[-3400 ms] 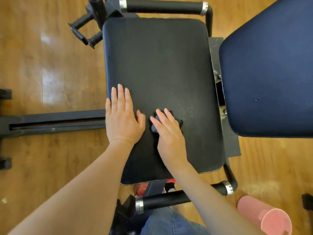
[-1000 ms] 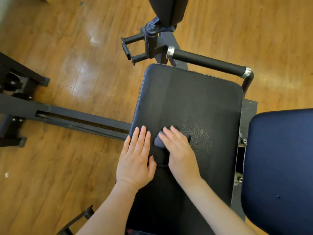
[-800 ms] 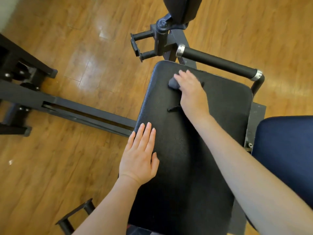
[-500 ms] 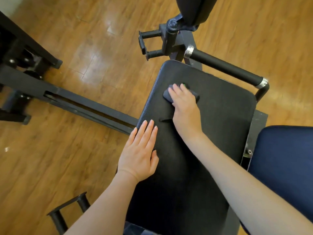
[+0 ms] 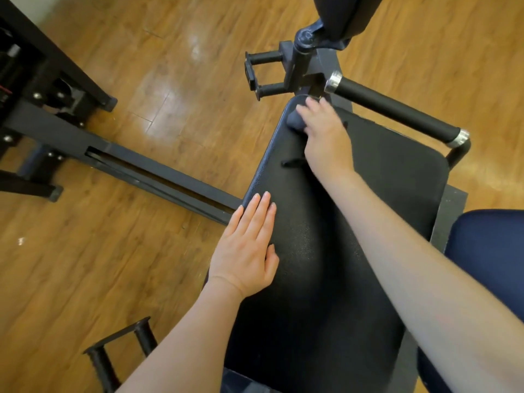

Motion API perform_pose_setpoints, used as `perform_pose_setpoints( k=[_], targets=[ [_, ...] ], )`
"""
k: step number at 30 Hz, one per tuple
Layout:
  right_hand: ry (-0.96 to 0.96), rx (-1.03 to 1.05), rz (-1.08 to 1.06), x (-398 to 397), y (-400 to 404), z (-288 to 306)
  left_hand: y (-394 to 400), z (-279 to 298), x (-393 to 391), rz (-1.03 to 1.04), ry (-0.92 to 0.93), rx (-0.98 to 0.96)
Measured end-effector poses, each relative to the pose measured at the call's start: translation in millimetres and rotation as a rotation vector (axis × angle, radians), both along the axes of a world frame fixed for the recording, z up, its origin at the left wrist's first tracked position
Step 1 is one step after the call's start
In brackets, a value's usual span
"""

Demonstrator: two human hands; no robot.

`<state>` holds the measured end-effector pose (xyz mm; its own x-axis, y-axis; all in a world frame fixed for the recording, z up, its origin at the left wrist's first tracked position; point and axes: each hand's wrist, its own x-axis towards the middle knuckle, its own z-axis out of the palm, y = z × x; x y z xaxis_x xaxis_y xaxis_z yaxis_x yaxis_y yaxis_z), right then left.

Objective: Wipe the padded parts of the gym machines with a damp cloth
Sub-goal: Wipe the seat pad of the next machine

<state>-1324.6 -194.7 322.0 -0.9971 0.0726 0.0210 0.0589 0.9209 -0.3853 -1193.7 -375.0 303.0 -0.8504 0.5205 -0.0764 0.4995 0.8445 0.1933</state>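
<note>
Your right hand (image 5: pixel 326 137) has the cloth (image 5: pixel 295 120) at the far left corner of the black seat pad (image 5: pixel 354 222), close to the foam-covered handle bar (image 5: pixel 394 109). The fingers lie over the cloth and press it down; most of it is hidden under the palm, so you cannot tell whether the grip curls round it or just lies flat on top. Your left hand (image 5: pixel 246 251) rests flat on the near left edge of the pad, fingers straight and together, holding nothing.

The cloth looks small, soft and light; being damp, it should bunch and drag rather than slide freely, so keep it bundled under the fingers and palm rather than pinched by an edge. The pad looks firm with a grained vinyl skin, likely slick once wet, so press evenly. A thin dark strand (image 5: pixel 292 163) trails beside your wrist; it may be part of the cloth. The blue pad (image 5: pixel 487 251) on the right looks not yet wiped.
</note>
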Motion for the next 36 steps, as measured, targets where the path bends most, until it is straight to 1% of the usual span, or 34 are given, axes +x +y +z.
perform_pose_setpoints(
  k=[3, 8, 11, 15, 19, 22, 25, 27, 30, 33, 34, 36],
  targets=[
    [0.053, -0.003, -0.087, -2, -16, -2, 0, 0, 0, 0.004, 0.025, -0.029],
    [0.090, -0.010, 0.031, 75, -32, -13, 1, 1, 1, 0.011, 0.047, -0.030],
    [0.073, 0.029, 0.104, 98, -26, -12, 0, 0, 0, 0.011, 0.015, -0.014],
    [0.021, 0.048, 0.174, 91, -17, -7, 1, 2, -1, 0.013, -0.034, -0.012],
    [-0.016, 0.088, 0.230, 58, -4, 2, 1, 1, -1, 0.008, -0.016, -0.006],
    [-0.063, 0.110, 0.187, 20, 3, 4, 1, 0, -1, 0.003, 0.000, -0.030],
    [-0.074, 0.092, 0.082, -12, 7, 4, 1, -1, -1, 0.004, 0.013, -0.051],
    [-0.072, 0.043, -0.032, -15, -1, 1, 1, -2, -2, 0.002, 0.025, -0.048],
    [-0.007, -0.027, -0.162, 10, -24, -5, -1, -1, -1, 0.001, 0.028, -0.042],
    [0.035, -0.027, -0.077, 54, -40, -9, -1, 0, -1, 0.013, 0.009, -0.041],
    [0.039, -0.022, -0.015, 68, -39, -9, 0, 0, -1, 0.018, 0.010, -0.036],
    [0.026, 0.013, 0.183, 88, -22, -8, 1, 1, 0, 0.026, 0.010, -0.029]
  ],
)
